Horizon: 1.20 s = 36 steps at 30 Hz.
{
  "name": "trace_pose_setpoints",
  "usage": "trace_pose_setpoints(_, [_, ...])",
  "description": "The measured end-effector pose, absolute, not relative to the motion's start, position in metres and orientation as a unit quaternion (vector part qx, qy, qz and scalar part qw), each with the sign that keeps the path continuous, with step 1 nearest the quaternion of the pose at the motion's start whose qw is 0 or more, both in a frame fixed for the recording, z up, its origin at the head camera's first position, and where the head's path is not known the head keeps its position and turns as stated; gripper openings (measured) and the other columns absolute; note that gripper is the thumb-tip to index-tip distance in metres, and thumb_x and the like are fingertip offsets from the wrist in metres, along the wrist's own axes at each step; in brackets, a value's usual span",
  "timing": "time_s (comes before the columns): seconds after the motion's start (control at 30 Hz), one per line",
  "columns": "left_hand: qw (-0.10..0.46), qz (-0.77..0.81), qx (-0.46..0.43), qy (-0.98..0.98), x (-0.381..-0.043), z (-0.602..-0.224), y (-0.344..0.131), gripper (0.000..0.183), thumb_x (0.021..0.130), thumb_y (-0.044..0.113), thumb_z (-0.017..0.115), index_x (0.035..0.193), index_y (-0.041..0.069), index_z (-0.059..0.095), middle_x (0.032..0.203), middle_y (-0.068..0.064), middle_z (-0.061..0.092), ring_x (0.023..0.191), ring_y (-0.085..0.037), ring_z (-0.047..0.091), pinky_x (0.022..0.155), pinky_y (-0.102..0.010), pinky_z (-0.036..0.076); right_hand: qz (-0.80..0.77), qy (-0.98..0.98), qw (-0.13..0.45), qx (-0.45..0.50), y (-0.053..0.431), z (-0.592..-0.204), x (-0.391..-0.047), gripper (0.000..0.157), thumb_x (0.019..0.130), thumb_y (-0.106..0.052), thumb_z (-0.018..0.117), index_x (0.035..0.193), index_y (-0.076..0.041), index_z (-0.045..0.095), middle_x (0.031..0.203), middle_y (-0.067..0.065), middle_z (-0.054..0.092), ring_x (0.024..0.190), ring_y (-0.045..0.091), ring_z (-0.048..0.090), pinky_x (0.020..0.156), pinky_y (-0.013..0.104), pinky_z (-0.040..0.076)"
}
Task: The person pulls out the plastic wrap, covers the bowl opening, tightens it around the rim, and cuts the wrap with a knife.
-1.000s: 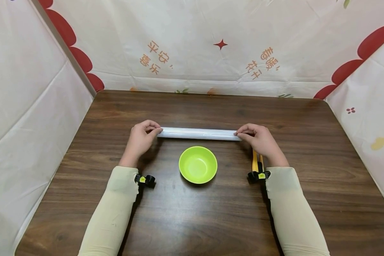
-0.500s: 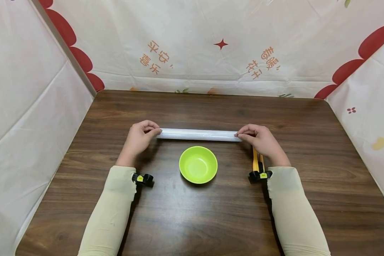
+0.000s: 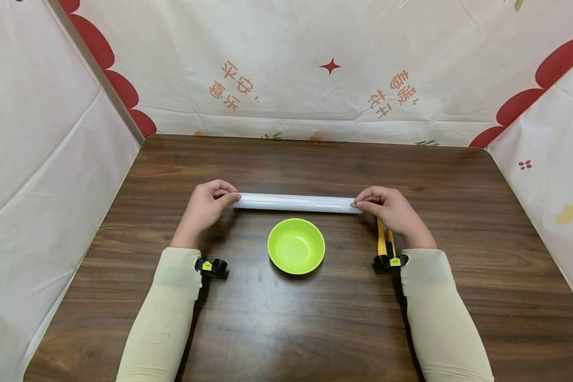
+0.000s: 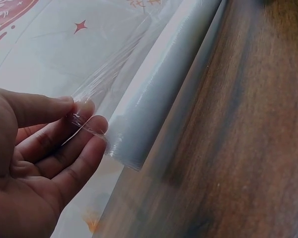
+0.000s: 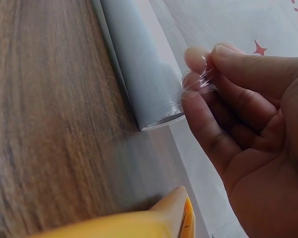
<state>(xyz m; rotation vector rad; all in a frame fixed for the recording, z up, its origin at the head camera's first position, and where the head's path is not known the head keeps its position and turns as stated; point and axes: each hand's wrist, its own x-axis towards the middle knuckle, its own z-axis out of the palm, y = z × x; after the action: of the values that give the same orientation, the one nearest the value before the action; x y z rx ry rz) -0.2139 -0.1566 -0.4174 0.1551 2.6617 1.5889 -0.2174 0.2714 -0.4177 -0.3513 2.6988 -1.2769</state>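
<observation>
The roll of clear film (image 3: pixel 296 202) was seen lying crosswise on the surface (image 3: pixel 296 329), just beyond the green bowl (image 3: pixel 296 246). Beyond and to the left of the bowl, the film's loose edge (image 4: pixel 107 74) was pinched between thumb and fingers of the left hand (image 3: pixel 207 207); beyond and to its right, film was likewise pinched by the right hand (image 3: pixel 391 209). A yellow tool (image 3: pixel 381 239), partly hidden, was placed to the right of the bowl.
</observation>
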Motion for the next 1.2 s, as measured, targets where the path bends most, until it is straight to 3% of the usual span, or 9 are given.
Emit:
trace_pose_setpoints(0.2, [0.012, 0.508, 0.051, 0.860, -0.213, -0.417, -0.157, 0.011, 0.093, 0.025, 0.066, 0.094, 0.015, 0.067, 0.093, -0.013, 0.074, 0.074, -0.020, 0.054, 0.059, -0.031, 0.038, -0.424, 0.896, 0.063, -0.118, 0.268, -0.413, -0.214, 0.014, 0.095, -0.026, 0.063, 0.100, -0.015, 0.070, 0.099, 0.013, 0.070, 0.066, 0.016, 0.047, 0.057, 0.029, 0.039])
trace_pose_setpoints(0.33, [0.012, 0.508, 0.054, 0.860, -0.213, -0.416, -0.156, 0.012, 0.093, 0.027, 0.067, 0.094, 0.014, 0.067, 0.092, -0.012, 0.074, 0.076, -0.022, 0.057, 0.059, -0.031, 0.039, -0.425, 0.895, 0.062, -0.121, 0.265, -0.406, -0.211, 0.012, 0.096, -0.019, 0.061, 0.101, -0.012, 0.069, 0.101, 0.015, 0.069, 0.068, 0.016, 0.048, 0.059, 0.028, 0.040])
trace_pose_setpoints(0.57, [0.012, 0.509, 0.055, 0.859, -0.212, -0.414, -0.155, 0.013, 0.093, 0.024, 0.066, 0.095, 0.011, 0.067, 0.093, -0.015, 0.074, 0.077, -0.023, 0.058, 0.060, -0.029, 0.040, -0.430, 0.891, 0.055, -0.134, 0.272, -0.418, -0.217, 0.015, 0.096, -0.031, 0.060, 0.100, -0.019, 0.068, 0.097, 0.010, 0.067, 0.066, 0.018, 0.045, 0.058, 0.030, 0.040])
trace_pose_setpoints(0.73, [0.020, 0.522, 0.051, 0.851, -0.213, -0.414, -0.156, 0.013, 0.095, 0.021, 0.064, 0.097, 0.008, 0.066, 0.096, -0.012, 0.074, 0.087, -0.025, 0.065, 0.065, -0.028, 0.045, -0.432, 0.890, 0.059, -0.134, 0.272, -0.416, -0.215, 0.016, 0.096, -0.035, 0.059, 0.101, -0.022, 0.066, 0.097, 0.011, 0.065, 0.067, 0.020, 0.044, 0.058, 0.030, 0.040])
trace_pose_setpoints(0.93, [0.018, 0.541, 0.058, 0.839, -0.214, -0.413, -0.156, 0.017, 0.096, 0.019, 0.061, 0.098, 0.003, 0.064, 0.096, -0.014, 0.074, 0.089, -0.021, 0.068, 0.071, -0.024, 0.052, -0.438, 0.887, 0.058, -0.132, 0.271, -0.413, -0.214, 0.017, 0.097, -0.033, 0.058, 0.104, -0.019, 0.064, 0.100, 0.006, 0.066, 0.075, 0.024, 0.050, 0.062, 0.029, 0.042])
trace_pose_setpoints(1.07, [0.022, 0.563, 0.056, 0.825, -0.215, -0.412, -0.156, 0.018, 0.096, 0.017, 0.060, 0.099, -0.001, 0.062, 0.098, -0.019, 0.073, 0.091, -0.023, 0.070, 0.080, -0.029, 0.057, -0.443, 0.884, 0.055, -0.138, 0.270, -0.410, -0.213, 0.017, 0.098, -0.028, 0.057, 0.105, -0.015, 0.064, 0.102, 0.006, 0.067, 0.083, 0.030, 0.055, 0.065, 0.027, 0.045])
trace_pose_setpoints(1.2, [0.019, 0.571, 0.056, 0.819, -0.214, -0.411, -0.156, 0.017, 0.097, 0.016, 0.060, 0.100, -0.001, 0.061, 0.099, -0.019, 0.072, 0.091, -0.022, 0.070, 0.082, -0.032, 0.057, -0.455, 0.877, 0.056, -0.146, 0.269, -0.408, -0.212, 0.016, 0.098, -0.025, 0.057, 0.105, -0.013, 0.064, 0.102, 0.008, 0.068, 0.088, 0.025, 0.061, 0.071, 0.030, 0.051])
